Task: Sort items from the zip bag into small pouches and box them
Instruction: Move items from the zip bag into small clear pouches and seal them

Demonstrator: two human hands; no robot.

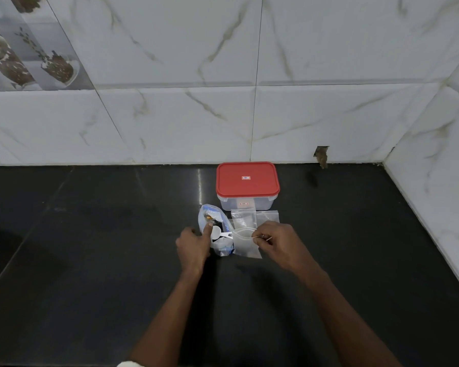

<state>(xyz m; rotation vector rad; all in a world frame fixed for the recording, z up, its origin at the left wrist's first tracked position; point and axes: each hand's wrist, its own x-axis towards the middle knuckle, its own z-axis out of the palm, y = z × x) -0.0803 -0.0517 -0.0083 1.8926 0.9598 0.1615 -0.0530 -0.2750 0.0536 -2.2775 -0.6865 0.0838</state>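
Fingers (260, 237), right hand (278, 242), pinch pouch (245, 247); spoon (220, 233) lies crosswise, handle right.

Soft, cool light, and it's brightest on the marble wall tiles (170, 123) across the upper half. The black countertop (90, 260) stays dim, with one thin vertical glare streak just left of centre. Diffuse shadow pools at lower centre. There's a pale sheen on the clear pouch (245, 246). Tile joints bow toward the corners, and fine detail is slightly smeared throughout.
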